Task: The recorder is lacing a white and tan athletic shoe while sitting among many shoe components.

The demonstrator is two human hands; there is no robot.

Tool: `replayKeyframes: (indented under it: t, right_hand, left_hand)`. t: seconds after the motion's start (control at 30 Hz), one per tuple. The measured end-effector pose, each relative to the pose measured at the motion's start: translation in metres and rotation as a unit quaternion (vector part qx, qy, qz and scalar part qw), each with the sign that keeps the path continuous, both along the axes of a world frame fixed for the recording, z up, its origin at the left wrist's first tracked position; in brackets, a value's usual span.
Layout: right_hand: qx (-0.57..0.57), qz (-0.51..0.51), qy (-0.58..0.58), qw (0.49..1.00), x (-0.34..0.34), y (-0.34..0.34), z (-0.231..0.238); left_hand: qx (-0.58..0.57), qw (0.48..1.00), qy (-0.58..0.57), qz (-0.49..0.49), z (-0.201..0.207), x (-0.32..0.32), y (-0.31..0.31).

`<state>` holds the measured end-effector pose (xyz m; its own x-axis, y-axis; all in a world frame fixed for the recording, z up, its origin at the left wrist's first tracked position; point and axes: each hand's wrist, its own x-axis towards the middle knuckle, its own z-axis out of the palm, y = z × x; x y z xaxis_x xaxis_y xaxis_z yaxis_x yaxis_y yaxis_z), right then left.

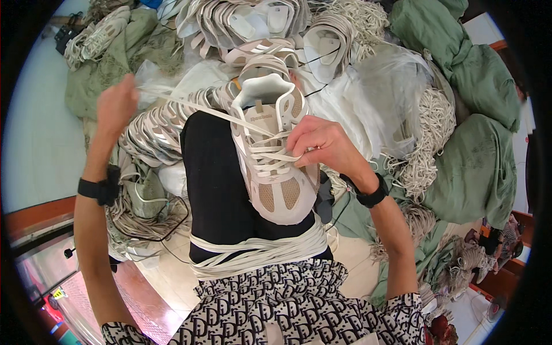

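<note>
A beige and white sneaker (pixel 282 195) rests on my black-trousered thighs, its toe toward me. Cream laces (pixel 270 163) cross its front in rows. My left hand (pixel 117 106) is closed in the air, left of the shoe, gripping a shoelace (pixel 201 107) that runs taut to the upper eyelets. At the right side of the shoe, my right hand (pixel 322 140) pinches a lace by the eyelets, thumb and forefinger together. Across my lap lies a bundle of loose laces (pixel 259 248).
Stacked shoe uppers (pixel 155 132) lie to the left, with more uppers (pixel 247 20) at the far side. Piles of cream laces (pixel 428 135) and green cloth sacks (pixel 468 167) stand on the right. Clear plastic bags (pixel 385 86) lie beyond the shoe. A dark cable (pixel 172 230) loops at the left.
</note>
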<state>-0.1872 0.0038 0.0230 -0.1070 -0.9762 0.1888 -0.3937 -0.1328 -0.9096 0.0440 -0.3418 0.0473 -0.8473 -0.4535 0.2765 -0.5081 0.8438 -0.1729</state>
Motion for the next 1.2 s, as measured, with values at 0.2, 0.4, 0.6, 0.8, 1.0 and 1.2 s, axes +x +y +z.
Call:
replayKeyframes:
  t: [0.2,0.4,0.6,0.8,1.0,1.2]
  right_hand:
    - [-0.039,-0.031,0.156,0.987,-0.004,-0.005,-0.009]
    - [0.064,-0.043,0.066,0.995,-0.006,-0.008,-0.008]
    - [0.057,0.001,0.332,0.941,-0.004,-0.006,-0.005]
    - [0.170,0.059,0.227,0.957,0.000,-0.014,0.019]
    - [0.133,0.045,0.395,0.908,-0.004,-0.014,0.015]
    - [-0.018,-0.041,0.335,0.941,0.003,-0.007,-0.004]
  left_hand:
    - [-0.030,0.993,-0.011,0.111,0.020,0.054,-0.062]
    - [-0.034,0.998,-0.013,0.046,0.003,0.038,-0.054]
    - [-0.002,0.997,-0.014,0.073,-0.009,0.039,-0.045]
    - [0.018,0.996,-0.022,0.084,-0.020,0.044,-0.035]
    - [0.045,0.995,-0.027,0.081,-0.029,0.049,-0.038]
    - [-0.033,0.995,0.011,0.091,0.000,0.096,-0.098]
